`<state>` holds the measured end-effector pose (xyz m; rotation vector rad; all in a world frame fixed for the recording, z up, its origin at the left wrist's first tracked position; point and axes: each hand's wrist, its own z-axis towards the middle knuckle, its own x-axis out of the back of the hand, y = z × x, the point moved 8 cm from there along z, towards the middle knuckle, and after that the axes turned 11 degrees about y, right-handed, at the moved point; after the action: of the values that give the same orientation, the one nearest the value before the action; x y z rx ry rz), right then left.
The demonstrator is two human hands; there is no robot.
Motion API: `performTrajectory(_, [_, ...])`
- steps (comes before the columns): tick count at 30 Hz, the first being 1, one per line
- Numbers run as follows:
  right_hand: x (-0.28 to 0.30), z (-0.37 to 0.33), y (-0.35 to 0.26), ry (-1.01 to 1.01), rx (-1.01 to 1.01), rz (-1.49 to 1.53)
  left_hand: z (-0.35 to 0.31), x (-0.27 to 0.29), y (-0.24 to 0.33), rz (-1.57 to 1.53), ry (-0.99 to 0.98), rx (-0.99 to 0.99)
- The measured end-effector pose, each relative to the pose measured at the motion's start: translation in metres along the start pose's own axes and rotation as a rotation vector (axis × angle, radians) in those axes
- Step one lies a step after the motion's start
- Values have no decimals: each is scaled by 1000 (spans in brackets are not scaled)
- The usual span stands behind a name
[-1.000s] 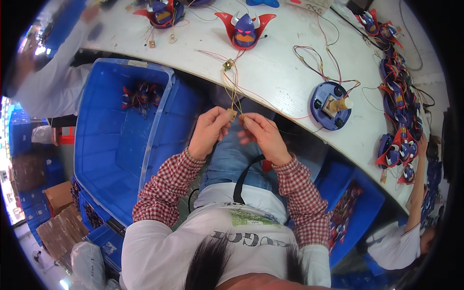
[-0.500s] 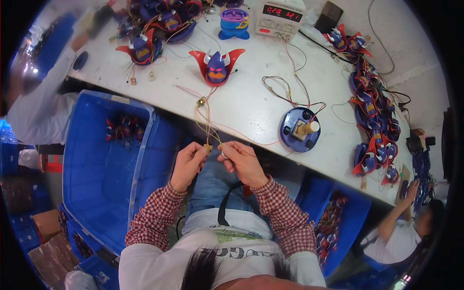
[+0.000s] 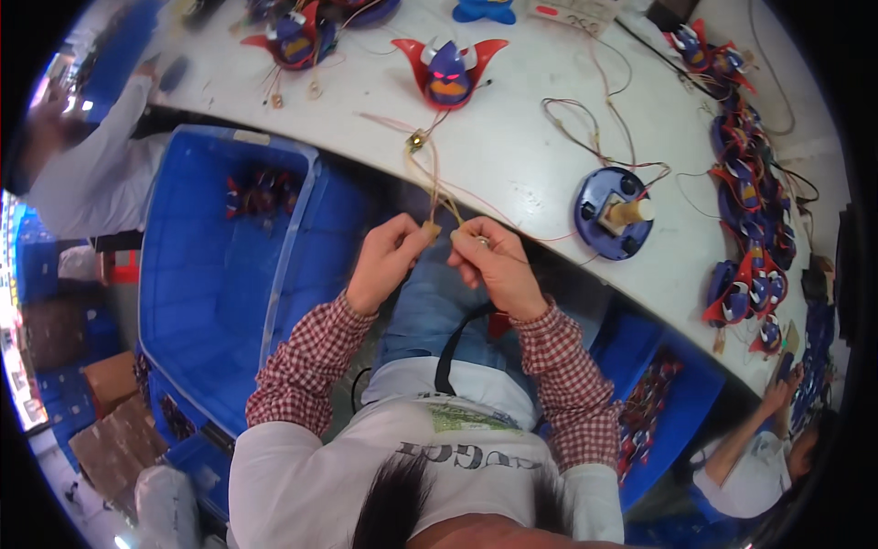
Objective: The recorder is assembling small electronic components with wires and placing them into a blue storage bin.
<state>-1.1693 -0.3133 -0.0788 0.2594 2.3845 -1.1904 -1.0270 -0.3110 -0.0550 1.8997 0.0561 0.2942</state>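
Note:
A small tan circuit board (image 3: 430,229) with wires on it is pinched between the thumb and fingers of my left hand (image 3: 386,265). My right hand (image 3: 501,267) is closed on a small round silvery disc (image 3: 481,242), mostly covered by its fingers. Thin wires (image 3: 435,178) run from both hands up over the table edge to a small component (image 3: 417,141). From there they lead to a purple toy head (image 3: 448,78) with red wings, white horns and glowing pink eyes. Right of my hands on the table lies a round purple-blue base (image 3: 615,215) with a pale post standing on it.
A large blue bin (image 3: 274,265) with a few toy heads inside stands at my left. More toy heads (image 3: 752,274) line the table's right side. A power supply (image 3: 572,13) is partly cut off at the top. Co-workers sit at far left and lower right (image 3: 745,476).
The whole view has shifted, so the table and its things sit higher and further right. Both hands keep their holds near the table edge.

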Motion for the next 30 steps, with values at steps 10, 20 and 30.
performTrajectory(10, [-18,-13,-32,167,851,-602,4,-1,-14,67,45,-180])
performTrajectory(20, [-21,-15,-29,167,951,-649,0,-5,-15,-133,26,-4])
performTrajectory(30, [-18,-15,-32,196,1024,-679,3,-10,-17,-129,22,-13])
